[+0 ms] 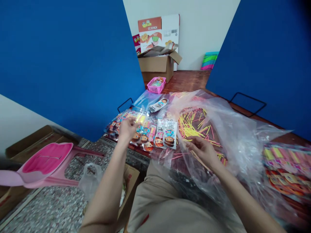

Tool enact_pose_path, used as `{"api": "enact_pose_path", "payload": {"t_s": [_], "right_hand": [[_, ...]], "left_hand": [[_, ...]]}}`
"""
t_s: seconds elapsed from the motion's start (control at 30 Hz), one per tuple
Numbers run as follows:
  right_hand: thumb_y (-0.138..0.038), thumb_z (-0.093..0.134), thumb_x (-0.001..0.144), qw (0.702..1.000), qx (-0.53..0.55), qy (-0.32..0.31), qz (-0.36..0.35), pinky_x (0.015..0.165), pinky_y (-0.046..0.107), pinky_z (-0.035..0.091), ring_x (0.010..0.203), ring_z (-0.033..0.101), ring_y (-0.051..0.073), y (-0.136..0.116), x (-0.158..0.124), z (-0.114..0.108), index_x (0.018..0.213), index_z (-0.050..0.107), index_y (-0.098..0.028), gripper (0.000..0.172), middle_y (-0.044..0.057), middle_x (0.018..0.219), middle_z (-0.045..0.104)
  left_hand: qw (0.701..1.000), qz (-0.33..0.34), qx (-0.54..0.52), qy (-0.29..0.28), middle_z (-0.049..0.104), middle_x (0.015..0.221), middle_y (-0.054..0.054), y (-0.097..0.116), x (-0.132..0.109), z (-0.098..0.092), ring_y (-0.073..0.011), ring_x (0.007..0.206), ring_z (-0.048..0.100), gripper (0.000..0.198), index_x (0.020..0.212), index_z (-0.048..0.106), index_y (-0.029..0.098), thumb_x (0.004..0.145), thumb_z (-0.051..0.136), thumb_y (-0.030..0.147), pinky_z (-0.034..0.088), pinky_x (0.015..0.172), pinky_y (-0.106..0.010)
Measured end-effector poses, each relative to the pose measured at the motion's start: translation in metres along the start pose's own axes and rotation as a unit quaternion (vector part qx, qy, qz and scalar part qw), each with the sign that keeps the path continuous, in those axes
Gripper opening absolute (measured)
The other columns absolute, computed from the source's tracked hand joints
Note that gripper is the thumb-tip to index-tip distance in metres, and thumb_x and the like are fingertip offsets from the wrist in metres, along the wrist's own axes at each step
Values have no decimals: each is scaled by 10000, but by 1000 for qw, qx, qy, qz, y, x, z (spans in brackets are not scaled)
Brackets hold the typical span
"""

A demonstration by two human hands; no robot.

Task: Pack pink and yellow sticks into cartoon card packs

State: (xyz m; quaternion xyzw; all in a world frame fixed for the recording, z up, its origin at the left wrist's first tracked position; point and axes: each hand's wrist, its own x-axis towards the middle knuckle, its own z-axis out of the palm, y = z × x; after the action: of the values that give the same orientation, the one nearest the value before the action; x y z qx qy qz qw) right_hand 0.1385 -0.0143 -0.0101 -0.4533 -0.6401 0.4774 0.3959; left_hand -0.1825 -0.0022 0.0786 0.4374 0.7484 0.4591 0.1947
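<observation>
My left hand reaches over a row of cartoon-printed packets on the wooden table, its fingers closed on one clear packet of coloured sticks. My right hand rests at the opening of a big clear plastic bag, fingers curled and pinching a few thin sticks. Inside the bag lies a loose heap of yellow and pink sticks. Two more packets lie between my hands.
Blue partition boards stand left and right. A pink basket and an open cardboard box sit at the table's far end. More filled packets pile at the right. A pink plastic chair stands at the left.
</observation>
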Motion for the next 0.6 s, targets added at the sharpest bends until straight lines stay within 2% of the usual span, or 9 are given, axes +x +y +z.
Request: {"api": "enact_pose_path", "payload": {"t_s": [0.07,0.13,0.23,0.3,0.33,0.37,0.43,0.5,0.6], "right_hand": [[-492,595,857,998,-58,8,-14,587,301,473,642,613,186,2,5,-5,1000,642,-182,344,36,744,665],[-477,570,869,994,-106,18,-24,580,296,458,634,615,188,1,9,-9,982,652,-182,326,39,740,674],[-451,555,872,985,-168,34,-28,586,295,445,625,624,192,-1,14,-17,967,664,-176,311,48,736,689],[-429,548,869,979,-199,43,-28,585,290,433,615,620,190,-3,18,-22,957,670,-172,298,46,709,683],[-417,545,866,976,-212,44,-27,580,285,422,606,614,188,-4,21,-23,953,673,-172,290,42,690,676],[-405,543,864,974,-222,46,-26,573,280,411,596,606,184,-5,25,-24,948,676,-172,281,37,672,669],[-384,540,860,970,-238,52,-27,566,273,392,579,592,176,-8,32,-23,940,684,-175,267,30,653,662],[-368,540,859,968,-244,59,-34,573,271,387,579,586,170,-12,39,-18,938,693,-177,257,31,668,672],[-358,534,867,968,-235,63,-52,588,269,394,600,593,167,-17,44,-13,932,701,-175,256,39,710,690]], "left_hand": [[982,10,188,6,680,802,-77,-4,20,-8,-275,835,639,437,957,660,138,600,820,332,440,759,-337],[950,27,310,9,668,1076,-174,-6,26,-9,-329,1017,615,506,1142,613,124,697,755,317,433,849,-383],[913,69,396,72,543,1292,-233,0,12,-2,-381,1188,505,513,1267,550,123,797,642,306,401,934,-451],[898,115,409,118,532,1279,-233,8,-6,11,-400,1223,456,415,1216,593,126,847,565,313,373,968,-487],[898,147,400,114,548,1251,-225,12,-16,20,-393,1216,459,362,1173,620,132,875,520,312,363,980,-487],[902,184,382,79,577,1208,-211,16,-25,32,-374,1191,485,327,1127,644,139,900,478,305,364,983,-471],[912,233,336,-35,646,1102,-170,22,-40,61,-323,1100,565,298,1058,671,159,929,431,281,393,954,-412],[921,191,320,-118,685,1034,-176,24,-50,94,-315,1014,628,286,1031,675,147,933,451,297,429,876,-383],[924,91,341,-146,670,1076,-265,21,-51,131,-361,992,656,378,1070,647,78,885,570,398,450,777,-384]]}}
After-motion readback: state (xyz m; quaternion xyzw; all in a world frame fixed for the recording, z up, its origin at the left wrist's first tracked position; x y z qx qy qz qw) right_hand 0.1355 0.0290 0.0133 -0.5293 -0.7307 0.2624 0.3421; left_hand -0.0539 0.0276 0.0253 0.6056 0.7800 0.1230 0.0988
